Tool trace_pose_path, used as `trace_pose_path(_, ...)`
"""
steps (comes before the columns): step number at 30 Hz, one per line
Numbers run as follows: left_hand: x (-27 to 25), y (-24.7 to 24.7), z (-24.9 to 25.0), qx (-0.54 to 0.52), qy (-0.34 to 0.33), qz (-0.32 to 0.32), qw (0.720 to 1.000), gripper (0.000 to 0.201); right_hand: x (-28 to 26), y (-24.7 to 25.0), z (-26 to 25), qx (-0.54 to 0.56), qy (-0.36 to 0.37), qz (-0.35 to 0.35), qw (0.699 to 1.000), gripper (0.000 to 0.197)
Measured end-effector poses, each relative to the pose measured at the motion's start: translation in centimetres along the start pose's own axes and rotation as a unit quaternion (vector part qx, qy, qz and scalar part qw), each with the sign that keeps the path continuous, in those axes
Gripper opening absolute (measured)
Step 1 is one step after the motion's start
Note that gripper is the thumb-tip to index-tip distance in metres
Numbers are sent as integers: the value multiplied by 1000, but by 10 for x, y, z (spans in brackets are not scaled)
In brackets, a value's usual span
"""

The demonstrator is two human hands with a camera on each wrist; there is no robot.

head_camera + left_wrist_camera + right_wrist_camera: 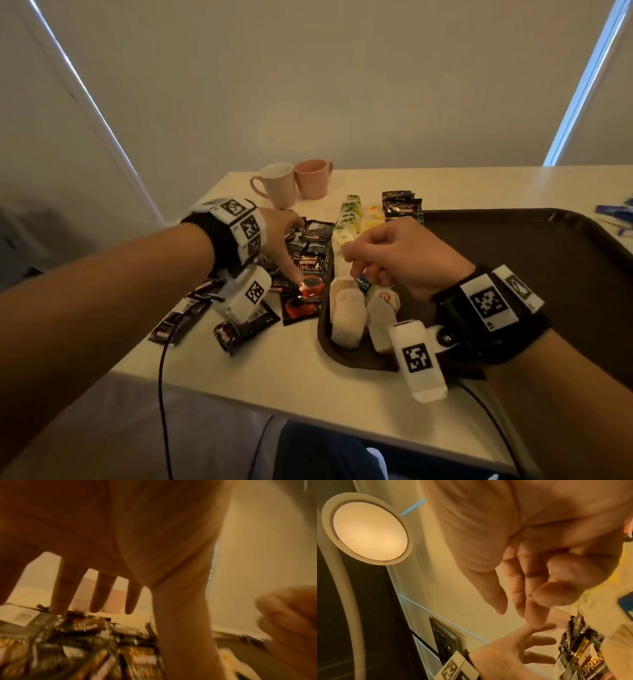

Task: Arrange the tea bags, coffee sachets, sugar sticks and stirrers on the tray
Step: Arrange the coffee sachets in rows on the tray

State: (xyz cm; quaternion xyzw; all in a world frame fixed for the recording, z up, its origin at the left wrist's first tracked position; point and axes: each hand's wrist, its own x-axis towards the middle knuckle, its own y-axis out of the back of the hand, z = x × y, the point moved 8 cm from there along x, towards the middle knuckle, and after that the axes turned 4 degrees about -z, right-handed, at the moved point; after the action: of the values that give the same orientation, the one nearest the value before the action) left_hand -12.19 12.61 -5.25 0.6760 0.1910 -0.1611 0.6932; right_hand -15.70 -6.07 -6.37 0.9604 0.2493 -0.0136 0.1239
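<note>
A dark brown tray [513,246] fills the right half of the table. Three pale tea bags [346,317] lie in its near left corner. My right hand [359,263] hovers over them with curled fingers, pinching a blue tea bag tag [363,284]; the right wrist view shows its thumb close against the fingers [530,601]. My left hand [297,251] is spread over a heap of black coffee sachets [310,240] left of the tray. Its thumb presses on a black and red sachet [310,289]. The fingers [101,595] point straight down at the heap.
Two pale mugs [277,185] [313,178] stand at the back. Green and yellow tea packets [351,214] and black sachets [400,204] lie by the tray's far left corner. Dark stick sachets [181,317] lie near the table's left edge. Blue packets [613,212] sit far right.
</note>
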Motion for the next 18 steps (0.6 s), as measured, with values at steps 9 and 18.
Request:
trace_pose_path(9,9,-55,18,189,-5,-60,980,148,0,-1,5,33,9,-8,999,17)
trace_pose_path(18,12,-33,23,146,-35,-1,989,110,2,6,8,43,8,4,999,21)
